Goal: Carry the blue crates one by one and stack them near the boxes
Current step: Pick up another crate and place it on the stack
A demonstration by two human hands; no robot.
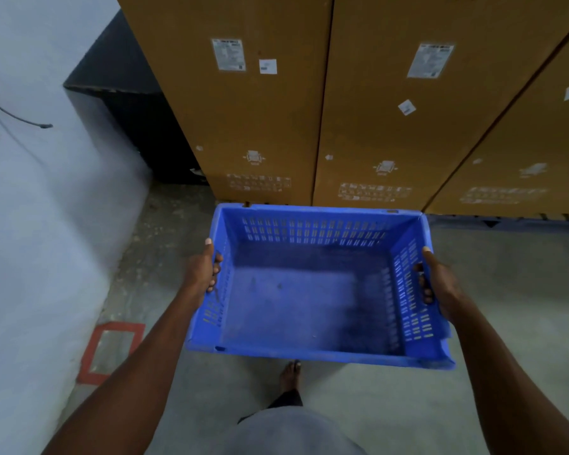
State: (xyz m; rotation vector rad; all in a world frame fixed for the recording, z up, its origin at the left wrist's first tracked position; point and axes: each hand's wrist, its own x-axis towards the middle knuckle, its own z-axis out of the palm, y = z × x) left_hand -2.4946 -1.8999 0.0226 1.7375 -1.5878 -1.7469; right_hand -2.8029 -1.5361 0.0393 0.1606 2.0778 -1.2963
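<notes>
You carry one empty blue crate [312, 287] level above the floor [506, 274], just in front of the tall cardboard boxes [309, 110]. Your left hand [201, 270] and right hand [440, 285] take opposite short walls, thumbs along the rim and fingers [422, 284] hooked through the handle slots, which balances the load. No stacked crate shows below; this one probably starts the pile.

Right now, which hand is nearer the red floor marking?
Left. The left hand grips the blue crate on its left side, on the same side as the red floor marking; the right hand grips the opposite side, farther away.
</notes>
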